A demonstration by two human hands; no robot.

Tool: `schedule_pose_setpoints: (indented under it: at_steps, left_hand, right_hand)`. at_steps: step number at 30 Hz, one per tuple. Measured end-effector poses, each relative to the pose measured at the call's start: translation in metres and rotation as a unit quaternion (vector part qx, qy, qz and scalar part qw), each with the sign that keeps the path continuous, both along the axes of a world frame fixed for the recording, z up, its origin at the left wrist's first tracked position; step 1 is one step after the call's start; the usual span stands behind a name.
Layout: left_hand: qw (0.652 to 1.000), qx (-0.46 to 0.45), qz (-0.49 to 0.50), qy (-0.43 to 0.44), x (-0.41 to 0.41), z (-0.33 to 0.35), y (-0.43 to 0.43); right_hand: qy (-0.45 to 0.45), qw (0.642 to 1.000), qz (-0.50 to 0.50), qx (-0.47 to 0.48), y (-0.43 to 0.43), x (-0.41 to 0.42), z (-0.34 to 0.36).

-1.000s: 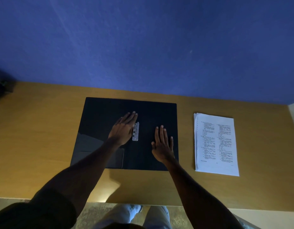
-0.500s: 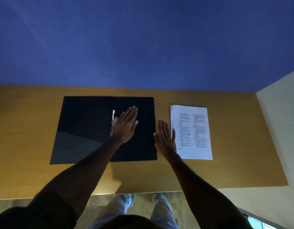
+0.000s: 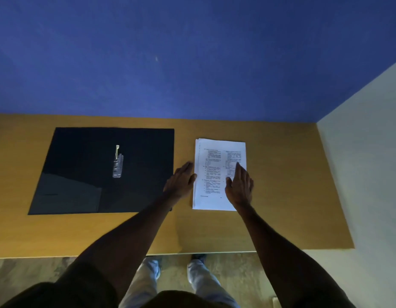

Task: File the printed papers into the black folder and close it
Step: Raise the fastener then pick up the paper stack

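So there's one black folder lying open flat on the wooden desk, with one metal clip in its middle, lever up. One stack of printed papers sits just right of it; the print is too small to read. Left hand is flat at the stack's left edge, right hand rests on top, fingers of both spread open, gripping nothing.

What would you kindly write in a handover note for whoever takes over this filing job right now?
Left hand: open, at the left edge of the printed papers, holding nothing.
Right hand: open, flat on the stack's right side.
Black folder lies open on the desk, metal clip raised and empty.
Done: folder opened.
Left: lift the stack, clip it in, close the folder.
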State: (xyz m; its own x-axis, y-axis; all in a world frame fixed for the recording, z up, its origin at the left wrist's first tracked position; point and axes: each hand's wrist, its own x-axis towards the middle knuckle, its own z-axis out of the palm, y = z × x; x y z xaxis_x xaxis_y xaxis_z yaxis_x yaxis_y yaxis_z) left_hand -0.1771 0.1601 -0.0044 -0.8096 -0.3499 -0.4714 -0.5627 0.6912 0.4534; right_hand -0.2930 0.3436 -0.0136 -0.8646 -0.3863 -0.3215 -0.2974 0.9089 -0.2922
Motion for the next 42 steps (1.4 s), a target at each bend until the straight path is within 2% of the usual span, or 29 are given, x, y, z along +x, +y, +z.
schedule_pose_setpoints:
  at_steps: [4, 8, 12, 23, 32, 36, 39, 42]
  left_hand:
    - [0.994, 0.056, 0.092, -0.010, -0.015, -0.003, 0.021]
    - [0.982, 0.104, 0.154, -0.029, -0.028, -0.008, 0.032]
    - [0.980, 0.099, 0.168, -0.046, -0.036, -0.012, 0.045]
    - [0.973, 0.092, 0.213, -0.017, -0.030, -0.013, 0.057]
    - [0.969, 0.102, 0.225, 0.014, -0.025, -0.015, 0.059]
    - [0.970, 0.100, 0.221, 0.022, -0.023, -0.016, 0.060]
    - [0.969, 0.109, 0.220, 0.030, -0.022, -0.017, 0.060]
    - [0.956, 0.131, 0.261, 0.032, -0.028, -0.015, 0.050]
  right_hand:
    - [-0.050, 0.992, -0.107, -0.045, 0.014, -0.023, 0.001]
    - [-0.119, 0.979, -0.149, -0.066, 0.017, -0.036, -0.001]
    - [-0.141, 0.975, -0.151, -0.083, 0.018, -0.043, -0.004]
    - [-0.151, 0.953, -0.222, -0.139, 0.017, -0.043, -0.008]
    - [-0.202, 0.944, -0.209, -0.155, 0.022, -0.053, -0.009]
    - [-0.242, 0.918, -0.226, -0.218, 0.022, -0.054, -0.009]
    - [-0.269, 0.911, -0.197, -0.241, 0.023, -0.054, -0.009]
    - [-0.275, 0.903, -0.186, -0.273, 0.028, -0.052, -0.008]
